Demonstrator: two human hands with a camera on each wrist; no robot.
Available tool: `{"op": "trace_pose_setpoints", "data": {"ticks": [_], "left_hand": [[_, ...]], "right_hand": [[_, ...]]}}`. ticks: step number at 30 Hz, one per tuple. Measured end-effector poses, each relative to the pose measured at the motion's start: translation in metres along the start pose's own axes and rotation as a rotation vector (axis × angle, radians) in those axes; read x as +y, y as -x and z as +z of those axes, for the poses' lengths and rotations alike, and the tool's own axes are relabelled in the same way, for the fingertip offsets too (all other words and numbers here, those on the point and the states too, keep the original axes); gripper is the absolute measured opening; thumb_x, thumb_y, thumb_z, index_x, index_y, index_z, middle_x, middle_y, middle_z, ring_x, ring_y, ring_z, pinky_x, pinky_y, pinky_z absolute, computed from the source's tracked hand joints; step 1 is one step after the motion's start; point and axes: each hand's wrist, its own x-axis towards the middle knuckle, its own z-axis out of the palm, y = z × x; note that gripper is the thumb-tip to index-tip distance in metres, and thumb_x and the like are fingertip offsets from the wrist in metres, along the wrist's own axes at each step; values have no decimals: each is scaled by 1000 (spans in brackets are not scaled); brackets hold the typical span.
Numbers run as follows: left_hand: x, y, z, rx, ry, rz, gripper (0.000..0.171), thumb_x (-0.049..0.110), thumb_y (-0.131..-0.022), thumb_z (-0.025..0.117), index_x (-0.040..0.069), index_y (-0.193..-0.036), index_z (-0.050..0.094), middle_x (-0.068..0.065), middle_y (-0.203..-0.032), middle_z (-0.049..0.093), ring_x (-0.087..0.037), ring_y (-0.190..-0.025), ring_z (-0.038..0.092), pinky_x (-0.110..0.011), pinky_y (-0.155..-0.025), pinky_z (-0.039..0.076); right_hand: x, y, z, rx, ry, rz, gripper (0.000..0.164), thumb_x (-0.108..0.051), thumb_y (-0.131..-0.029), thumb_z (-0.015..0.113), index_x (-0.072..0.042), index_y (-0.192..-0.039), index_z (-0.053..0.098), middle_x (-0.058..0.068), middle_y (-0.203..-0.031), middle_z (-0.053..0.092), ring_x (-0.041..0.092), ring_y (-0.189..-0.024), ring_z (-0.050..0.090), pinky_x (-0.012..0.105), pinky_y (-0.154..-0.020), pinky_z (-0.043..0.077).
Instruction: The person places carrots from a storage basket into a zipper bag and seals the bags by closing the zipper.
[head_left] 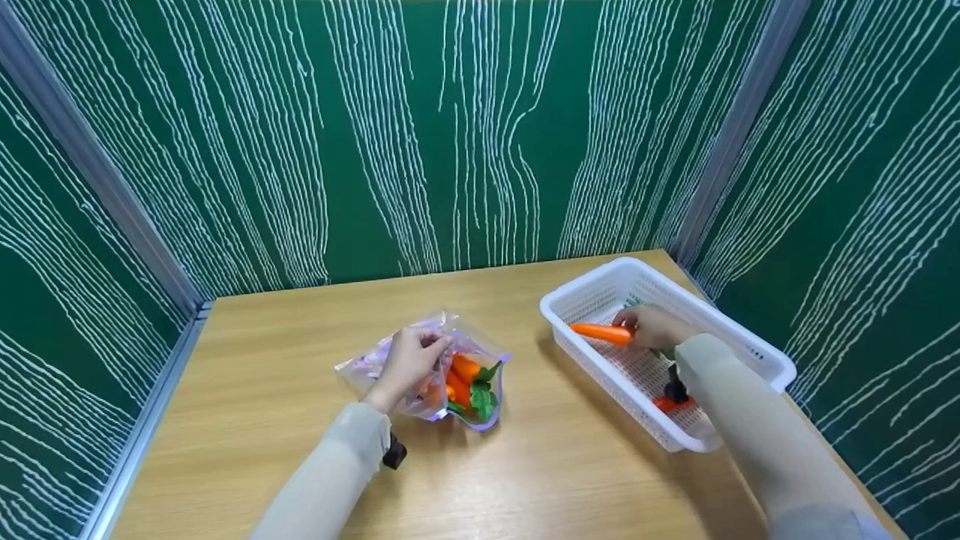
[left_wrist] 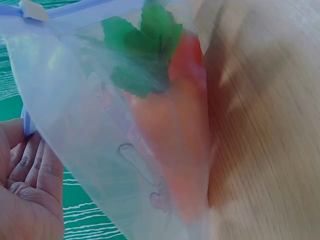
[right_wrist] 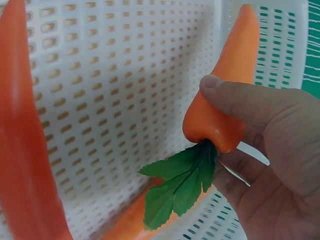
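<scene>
With thumb and fingers, my left hand [head_left: 409, 364] pinches the edge of a clear zip bag [left_wrist: 75, 100] with a purple slider edge. The bag lies on the table, its mouth parted, and orange carrots [head_left: 465, 367] with green leaves [head_left: 484, 399] show inside. Over in the white basket, my right hand [head_left: 660, 328] grips an orange carrot [right_wrist: 225, 100] near its leafy end, thumb across it. Its green leaves [right_wrist: 175, 185] hang below the hand in the right wrist view, and its tip points toward the basket's left rim in the head view.
The perforated white basket [head_left: 600, 377] stands on the right of the wooden table [head_left: 262, 375]. In it lie a long red-orange vegetable [right_wrist: 22, 140] and another orange carrot [right_wrist: 127, 217]. Green panels with white wavy lines [head_left: 480, 150] enclose the table's back and sides.
</scene>
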Motion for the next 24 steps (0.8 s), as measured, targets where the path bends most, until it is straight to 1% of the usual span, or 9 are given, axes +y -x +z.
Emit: {"op": "trace_pose_setpoints", "data": {"ticks": [3,7,10,14,17,21,24], "left_hand": [[1,1,-1,-3,9,-8,23,21,-109,68,1,-108,79,-7,-89,73,-17,-76,66,-33,-76,64],[3,2,-2,5,-25,5,22,22,-109,69,2,-107,81,-6,-88,73,-18,-77,65,-30,-75,62],[2,2,-3,5,-49,5,23,23,-109,69,3,-108,81,-6,-89,73,-18,-78,65,-25,-73,60],[2,1,-4,0,-56,-2,24,24,-109,69,3,-109,81,-6,-89,73,-19,-77,65,-29,-74,62],[3,0,-3,15,-69,4,23,24,-108,70,4,-108,82,-5,-88,72,-18,-75,65,-30,-72,62],[3,-1,-2,31,-64,34,22,20,-108,70,3,-101,81,-5,-84,73,-15,-73,65,-24,-69,60],[1,-1,-1,36,-55,42,23,19,-108,70,2,-98,80,-4,-82,73,-14,-73,65,-21,-68,59]], "right_hand": [[-2,4,-5,3,-41,35,43,-1,-91,80,-3,-133,71,23,-126,69,35,-110,60,54,-104,55],[-6,8,-12,10,-59,45,43,-2,-94,80,-2,-136,70,25,-130,67,36,-113,59,59,-111,51],[-9,12,-16,18,-50,44,44,-3,-95,80,-2,-137,69,24,-131,67,36,-112,59,60,-111,51],[-13,17,-20,27,-46,50,45,-5,-96,80,-2,-139,68,24,-132,66,37,-112,58,60,-111,51],[-16,19,-24,36,-60,50,45,-6,-97,80,-1,-139,67,24,-134,66,37,-113,58,61,-111,50],[-19,20,-27,46,-75,25,43,-6,-97,79,-2,-138,67,26,-133,65,38,-112,58,63,-110,50],[-23,21,-29,48,-78,9,42,-7,-98,79,-3,-138,68,25,-132,66,38,-112,58,64,-111,49]]}}
